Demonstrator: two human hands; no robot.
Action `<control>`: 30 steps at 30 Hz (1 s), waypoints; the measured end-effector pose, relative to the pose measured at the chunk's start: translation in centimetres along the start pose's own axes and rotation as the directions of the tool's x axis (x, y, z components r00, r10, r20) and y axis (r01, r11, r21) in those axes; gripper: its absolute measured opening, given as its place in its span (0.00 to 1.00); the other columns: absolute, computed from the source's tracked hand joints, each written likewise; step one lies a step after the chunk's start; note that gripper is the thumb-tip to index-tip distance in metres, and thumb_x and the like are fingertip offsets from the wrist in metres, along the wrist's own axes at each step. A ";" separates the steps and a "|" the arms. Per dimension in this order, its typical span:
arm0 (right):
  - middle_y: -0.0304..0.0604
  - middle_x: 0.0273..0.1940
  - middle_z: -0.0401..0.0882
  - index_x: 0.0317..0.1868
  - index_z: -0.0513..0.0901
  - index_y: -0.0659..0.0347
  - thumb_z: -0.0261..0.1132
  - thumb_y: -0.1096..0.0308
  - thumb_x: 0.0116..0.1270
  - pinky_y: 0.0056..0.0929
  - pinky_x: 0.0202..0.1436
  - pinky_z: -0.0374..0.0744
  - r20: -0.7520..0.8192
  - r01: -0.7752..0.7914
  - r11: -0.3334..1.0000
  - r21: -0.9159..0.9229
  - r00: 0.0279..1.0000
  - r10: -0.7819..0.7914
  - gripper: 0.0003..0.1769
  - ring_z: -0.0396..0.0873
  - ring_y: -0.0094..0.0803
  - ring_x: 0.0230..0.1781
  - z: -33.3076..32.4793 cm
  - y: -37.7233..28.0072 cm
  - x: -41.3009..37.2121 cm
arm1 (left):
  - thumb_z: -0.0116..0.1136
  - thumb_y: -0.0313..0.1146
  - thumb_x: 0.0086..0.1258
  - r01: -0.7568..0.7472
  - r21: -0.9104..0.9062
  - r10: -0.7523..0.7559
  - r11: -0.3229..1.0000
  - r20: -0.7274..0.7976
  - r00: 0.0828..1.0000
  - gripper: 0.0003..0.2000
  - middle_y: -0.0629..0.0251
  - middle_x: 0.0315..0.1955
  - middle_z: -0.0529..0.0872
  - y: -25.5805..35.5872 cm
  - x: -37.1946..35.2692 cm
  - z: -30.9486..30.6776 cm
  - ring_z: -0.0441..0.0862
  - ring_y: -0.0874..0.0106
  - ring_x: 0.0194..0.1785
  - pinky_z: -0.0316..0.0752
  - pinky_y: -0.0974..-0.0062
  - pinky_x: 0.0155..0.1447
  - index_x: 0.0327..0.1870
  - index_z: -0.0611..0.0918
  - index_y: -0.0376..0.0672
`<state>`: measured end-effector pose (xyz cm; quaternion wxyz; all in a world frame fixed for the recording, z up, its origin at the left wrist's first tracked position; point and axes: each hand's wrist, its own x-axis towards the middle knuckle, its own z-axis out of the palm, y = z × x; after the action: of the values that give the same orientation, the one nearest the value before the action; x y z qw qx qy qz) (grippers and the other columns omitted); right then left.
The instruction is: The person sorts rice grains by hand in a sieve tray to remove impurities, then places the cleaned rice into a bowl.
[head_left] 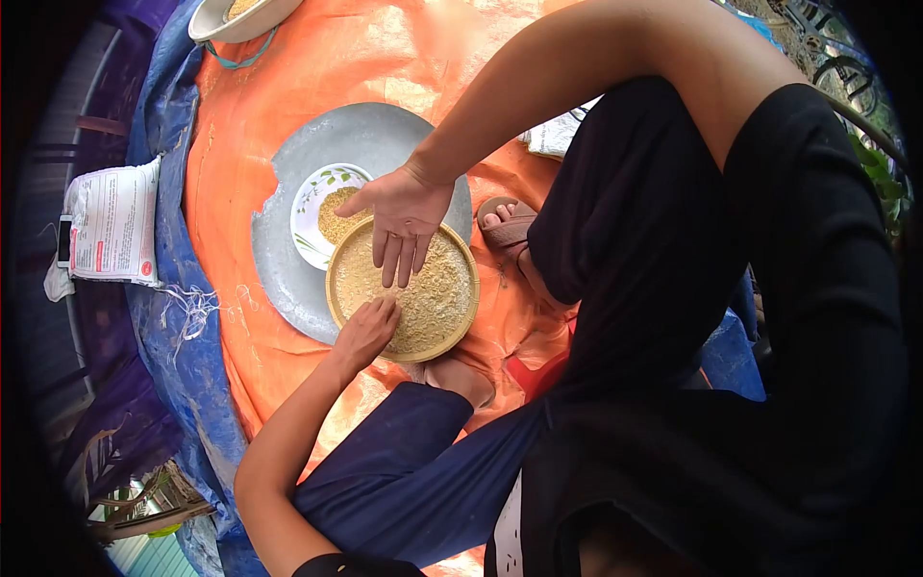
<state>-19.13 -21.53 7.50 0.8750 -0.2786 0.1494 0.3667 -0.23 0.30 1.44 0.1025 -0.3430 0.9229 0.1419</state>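
A round woven basket (475, 306) with a raised rim holds pale, flaky grain (433, 293). Over it my right hand (409, 216) is open, palm up and fingers stretched out, with a few small specks on the palm. At the basket's near-left side my left hand (369, 329) shows its back. Its fingers are bent and close together at the grain, and whatever they may hold is hidden. Just behind the basket, a white plate (306, 213) with a green leaf pattern holds yellow-brown grain (336, 219). Plate and basket overlap in view, above a large grey round tray (284, 279).
An orange tarp (231, 163) covers the ground, bordered by a blue tarp (183, 356). A pale basin (226, 26) of grain stands at the top. A printed white sack (115, 221) lies left. My sandalled foot (507, 218) is right of the tray.
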 end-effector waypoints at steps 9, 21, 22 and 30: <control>0.67 0.71 0.57 0.72 0.51 0.79 0.41 0.20 0.61 0.42 0.74 0.62 -0.090 -0.014 0.997 -0.075 0.996 0.008 0.64 0.64 0.51 0.71 -0.4 1.2 0.0 | 0.51 0.26 0.62 0.162 -0.175 -0.160 0.971 0.023 0.987 0.05 0.56 0.34 0.75 -1.4 -0.8 0.8 0.79 0.59 0.43 0.78 0.65 0.46 0.36 0.77 0.38; 0.69 0.71 0.56 0.73 0.47 0.80 0.43 0.21 0.62 0.42 0.76 0.62 -0.253 -0.072 0.997 0.005 0.965 0.071 0.64 0.62 0.52 0.73 -2.4 2.8 -0.2 | 0.60 0.21 0.67 0.264 -0.912 -0.723 0.314 -0.049 0.689 0.08 0.57 0.34 0.88 -2.2 5.3 -7.0 0.87 0.73 0.37 0.82 0.78 0.39 0.44 0.77 0.33; 0.70 0.71 0.55 0.72 0.48 0.80 0.41 0.22 0.64 0.41 0.75 0.63 -0.260 -0.068 0.997 0.029 0.963 0.073 0.62 0.61 0.52 0.73 -2.3 2.8 -0.2 | 0.60 0.21 0.67 0.198 -0.946 -0.721 0.257 -0.051 0.691 0.08 0.57 0.34 0.88 -1.7 6.1 -7.9 0.87 0.74 0.37 0.82 0.79 0.40 0.44 0.78 0.33; 0.71 0.67 0.63 0.68 0.60 0.81 0.37 0.27 0.69 0.36 0.72 0.69 -0.199 0.005 0.996 0.084 0.980 0.012 0.56 0.68 0.50 0.69 -2.1 2.6 -0.4 | 0.63 0.22 0.66 0.106 -0.967 -0.749 0.231 -0.108 0.653 0.09 0.60 0.34 0.87 -2.4 6.8 -9.2 0.85 0.77 0.35 0.81 0.82 0.40 0.45 0.79 0.33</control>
<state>-21.43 -21.47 5.05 0.8659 -0.2765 0.2519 0.3321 -4.59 -8.57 7.66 -0.3428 -0.6186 0.5231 0.4757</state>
